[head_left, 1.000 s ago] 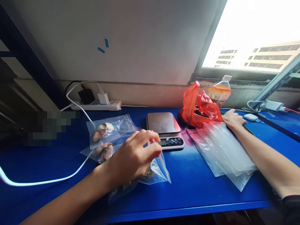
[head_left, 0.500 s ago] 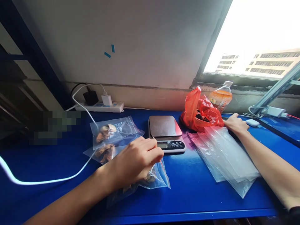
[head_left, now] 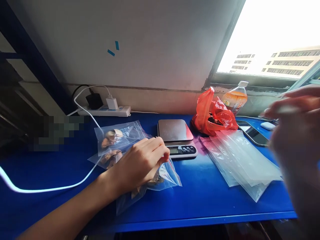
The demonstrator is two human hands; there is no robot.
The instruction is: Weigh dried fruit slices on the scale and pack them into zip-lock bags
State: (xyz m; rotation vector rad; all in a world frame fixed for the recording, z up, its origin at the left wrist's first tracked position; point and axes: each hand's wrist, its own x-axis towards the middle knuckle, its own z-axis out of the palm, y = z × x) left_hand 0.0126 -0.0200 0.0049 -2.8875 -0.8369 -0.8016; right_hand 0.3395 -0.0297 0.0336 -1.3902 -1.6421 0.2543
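Near table's (head_left: 212, 200) front edge: left hand (head_left: 147, 158) curled over zip bag (head_left: 168, 173), pinch unclear | scale (head_left: 175, 130) just behind | right hand (head_left: 292, 113) above table, blurred, grip unclear.

The right hand (head_left: 295, 115) is blurred and cut off by the right edge. The left hand (head_left: 143, 158) hides part of the front clear bag (head_left: 168, 175); the scale's display (head_left: 174, 151) is too small to read.

The red bag (head_left: 203, 115) blocks the lane beside the scale (head_left: 175, 130).
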